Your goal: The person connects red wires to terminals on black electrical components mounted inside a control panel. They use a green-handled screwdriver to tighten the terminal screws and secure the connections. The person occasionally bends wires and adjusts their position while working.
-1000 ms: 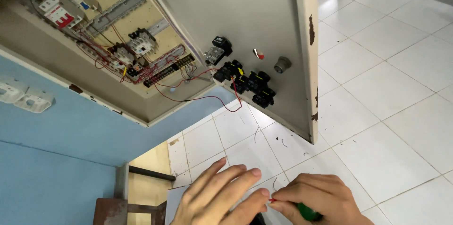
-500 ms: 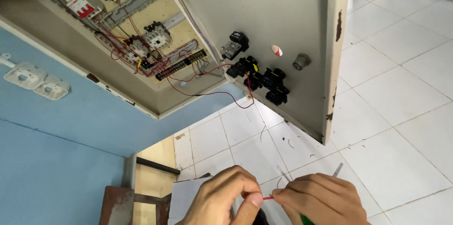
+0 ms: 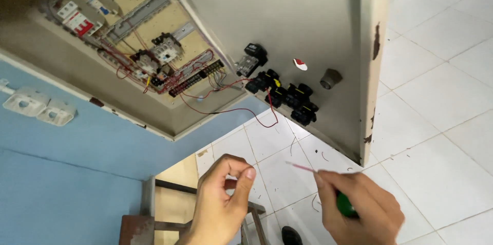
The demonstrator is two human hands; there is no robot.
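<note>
Down low in front of the open electrical cabinet (image 3: 154, 65), the right hand (image 3: 359, 211) is closed around a green-handled tool (image 3: 345, 206) and pinches a thin red wire (image 3: 303, 168) between thumb and forefinger. The wire's long axis runs up and to the left from that pinch, its free tip pointing toward the left hand (image 3: 221, 199) and ending well short of it. The left hand holds nothing that I can make out, its thumb and fingers curled toward each other with a small gap between, though the far side of the palm is hidden. Above, black switch blocks (image 3: 285, 93) sit on the inside of the grey cabinet door (image 3: 287, 24), over the white tiled floor (image 3: 441, 96).
</note>
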